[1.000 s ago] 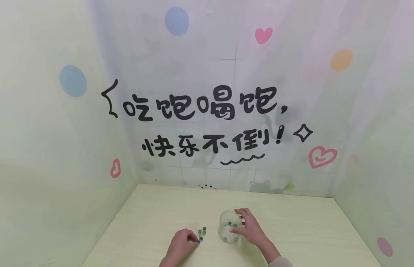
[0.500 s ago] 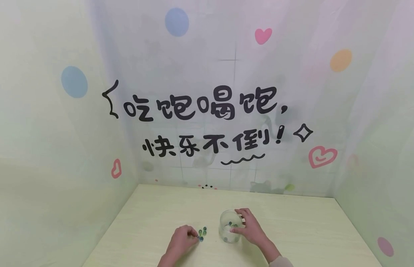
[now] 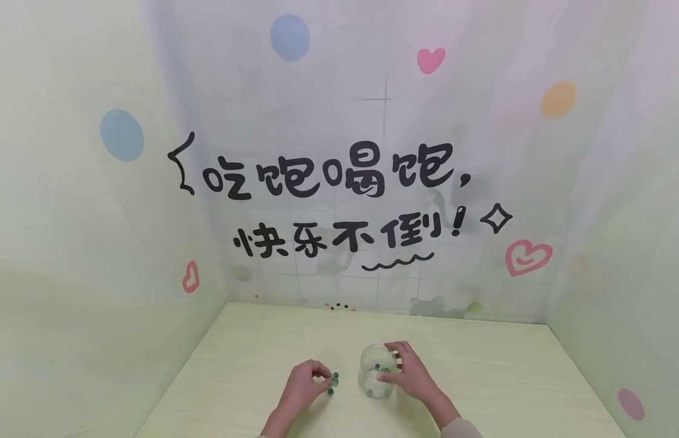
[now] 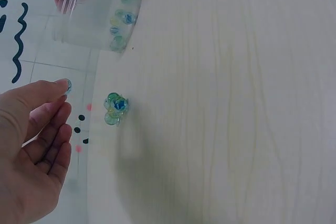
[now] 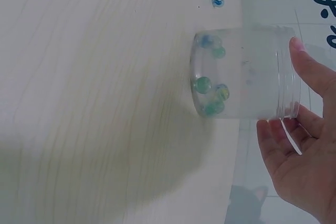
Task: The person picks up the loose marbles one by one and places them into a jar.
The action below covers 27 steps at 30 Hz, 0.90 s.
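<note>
My left hand [image 3: 302, 387] pinches one small glass marble [image 4: 69, 85] between thumb and fingertip, held above the table. Beyond those fingertips a small cluster of green and blue marbles [image 4: 116, 109] lies on the wood, partly covered by the hand in the head view. My right hand [image 3: 417, 375] grips a clear wide jar [image 5: 252, 72] near its rim, thumb on one side and fingers on the other. Upright and without a lid, the jar has several green, blue and yellowish marbles [image 5: 203, 84] on its bottom, seen through the wall.
The pale wood-grain table [image 3: 252, 340] is bounded by a printed back curtain [image 3: 339, 280] with black lettering. Light side curtains [image 3: 87, 255] stand at left and right. A short gap of table separates the loose marbles from the jar.
My left hand has moved forward and slightly right over the loose marbles, fingers still pinched. The right hand and the jar have stayed in place.
</note>
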Tool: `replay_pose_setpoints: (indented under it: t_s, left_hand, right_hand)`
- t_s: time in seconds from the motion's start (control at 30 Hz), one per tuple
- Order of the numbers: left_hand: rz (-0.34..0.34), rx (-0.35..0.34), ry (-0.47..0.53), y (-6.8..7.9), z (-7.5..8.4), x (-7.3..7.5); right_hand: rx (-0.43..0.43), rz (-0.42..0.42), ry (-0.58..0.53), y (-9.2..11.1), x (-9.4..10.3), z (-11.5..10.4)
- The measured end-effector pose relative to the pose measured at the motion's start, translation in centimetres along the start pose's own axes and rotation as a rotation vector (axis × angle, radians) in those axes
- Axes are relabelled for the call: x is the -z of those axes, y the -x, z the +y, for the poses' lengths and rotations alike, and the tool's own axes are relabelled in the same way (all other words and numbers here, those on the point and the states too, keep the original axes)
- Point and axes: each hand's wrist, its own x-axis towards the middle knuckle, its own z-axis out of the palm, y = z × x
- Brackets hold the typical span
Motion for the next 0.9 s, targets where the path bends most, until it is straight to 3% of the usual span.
replay_pose_setpoints:
  t_s: [0.37, 0.9]
  left_hand:
    - [0.003, -0.049, 0.002, -0.7, 2.1, -0.5]
    - [0.003, -0.098, 0.02, -1.9, 4.3, -0.7]
  right_hand:
    - [-0.044, -0.036, -0.008, -0.5, 0.4, 0.1]
    - [-0.043, -0.04, 0.012, -1.0, 0.3, 0.6]
